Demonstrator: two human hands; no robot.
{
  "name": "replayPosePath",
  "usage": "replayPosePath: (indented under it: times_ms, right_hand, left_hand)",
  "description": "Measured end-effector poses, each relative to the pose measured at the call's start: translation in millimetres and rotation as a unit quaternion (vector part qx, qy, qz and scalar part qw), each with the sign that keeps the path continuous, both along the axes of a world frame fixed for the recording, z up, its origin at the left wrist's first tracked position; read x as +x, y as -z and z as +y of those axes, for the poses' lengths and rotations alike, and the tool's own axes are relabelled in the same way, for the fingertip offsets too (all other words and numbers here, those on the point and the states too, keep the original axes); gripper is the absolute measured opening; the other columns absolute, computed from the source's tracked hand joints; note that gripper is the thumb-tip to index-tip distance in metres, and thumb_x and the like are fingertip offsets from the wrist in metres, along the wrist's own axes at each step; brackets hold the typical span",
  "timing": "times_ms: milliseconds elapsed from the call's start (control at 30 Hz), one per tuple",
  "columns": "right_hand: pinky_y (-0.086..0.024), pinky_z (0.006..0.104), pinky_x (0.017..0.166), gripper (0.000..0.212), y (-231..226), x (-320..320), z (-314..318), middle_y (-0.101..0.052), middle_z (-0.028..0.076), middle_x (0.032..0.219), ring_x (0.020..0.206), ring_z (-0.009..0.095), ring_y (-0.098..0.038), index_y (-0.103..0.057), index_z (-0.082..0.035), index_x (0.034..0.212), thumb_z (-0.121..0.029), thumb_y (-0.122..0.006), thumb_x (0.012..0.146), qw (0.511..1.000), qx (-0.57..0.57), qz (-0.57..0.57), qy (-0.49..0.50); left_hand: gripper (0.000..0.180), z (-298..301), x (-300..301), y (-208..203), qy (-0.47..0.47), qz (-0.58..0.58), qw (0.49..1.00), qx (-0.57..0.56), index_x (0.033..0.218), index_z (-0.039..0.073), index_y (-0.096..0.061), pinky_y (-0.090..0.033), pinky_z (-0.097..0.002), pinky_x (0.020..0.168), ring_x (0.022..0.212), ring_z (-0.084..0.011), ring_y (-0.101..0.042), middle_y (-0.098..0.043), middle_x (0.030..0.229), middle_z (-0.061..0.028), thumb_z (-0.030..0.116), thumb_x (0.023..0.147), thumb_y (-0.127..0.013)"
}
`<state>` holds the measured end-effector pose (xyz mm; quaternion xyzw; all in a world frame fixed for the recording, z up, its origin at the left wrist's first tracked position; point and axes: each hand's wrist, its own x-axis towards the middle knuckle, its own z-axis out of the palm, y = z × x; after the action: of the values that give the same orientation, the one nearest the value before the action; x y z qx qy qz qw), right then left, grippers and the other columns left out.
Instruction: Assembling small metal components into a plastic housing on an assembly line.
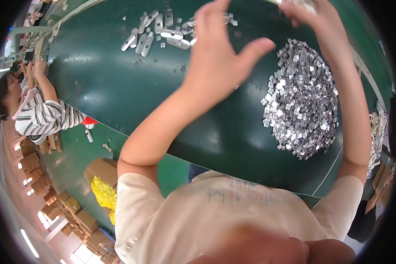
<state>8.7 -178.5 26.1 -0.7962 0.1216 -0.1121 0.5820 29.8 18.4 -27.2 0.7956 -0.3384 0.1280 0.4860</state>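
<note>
My left hand (220, 50) reaches over the far middle of the green table (163, 92), thumb spread wide and fingers stretched out. It looks to hold nothing; its fingertips reach the top edge of the view. Beside and partly behind it lie several oblong silver metal pieces (169, 34), each with a slot or hole. At the upper right, my right hand (314, 15) has its fingers curled at a whitish object (306, 4), cut off by the top edge and too blurred to name. Nearer me, inside the right forearm, spreads a large heap of small shiny metal pieces (299, 101).
A person in a striped top (44, 108) works at the table's left side. On the floor at lower left are an open cardboard box (100, 169) and a yellow plastic bag (103, 193). Stacked cartons (81, 220) line the left. White cord-like items (376, 136) hang at far right.
</note>
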Motion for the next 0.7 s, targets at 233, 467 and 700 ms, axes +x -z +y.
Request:
replayPosePath:
  times_ms: [233, 467, 700]
  right_hand:
    - [-0.047, 0.0406, 0.074, 0.042, 56, 130, -71, -0.061, 0.023, 0.085, 0.079, 0.034, -0.06, -0.058, 0.007, 0.09, -0.029, -0.069, 0.071, 0.906, -0.395, 0.051, 0.141]
    - [-0.046, 0.0293, 0.078, 0.027, 64, 54, 8, -0.06, 0.008, 0.103, 0.089, 0.02, -0.058, -0.059, -0.005, 0.108, -0.016, -0.059, 0.083, 0.924, -0.284, -0.071, -0.245]
    - [-0.047, 0.0303, 0.073, 0.025, 83, 43, 15, -0.055, 0.008, 0.088, 0.082, 0.022, -0.057, -0.061, -0.003, 0.096, -0.016, -0.068, 0.075, 0.906, -0.308, -0.157, -0.242]
  left_hand:
    - [0.068, 4, -13, 16, 0.206, 0.028, 0.948, 0.243, 0.138, 0.005, -0.025, -0.016, -0.0463, 0.108, 0.134, -0.0424, -0.01, -0.014, 0.144, -0.0255, 0.027, 0.084, -0.058]
    - [0.093, -18, -46, 32, 0.2, -0.032, 0.959, 0.2, 0.14, -0.002, -0.009, -0.012, -0.0552, 0.105, 0.131, -0.051, -0.002, 0.004, 0.14, -0.0361, 0.053, 0.08, -0.054]
    - [0.085, 7, -53, -2, 0.188, 0.068, 0.952, 0.233, 0.132, -0.013, -0.014, -0.015, -0.0587, 0.103, 0.128, -0.0559, -0.005, -0.004, 0.135, -0.042, 0.043, 0.084, -0.057]
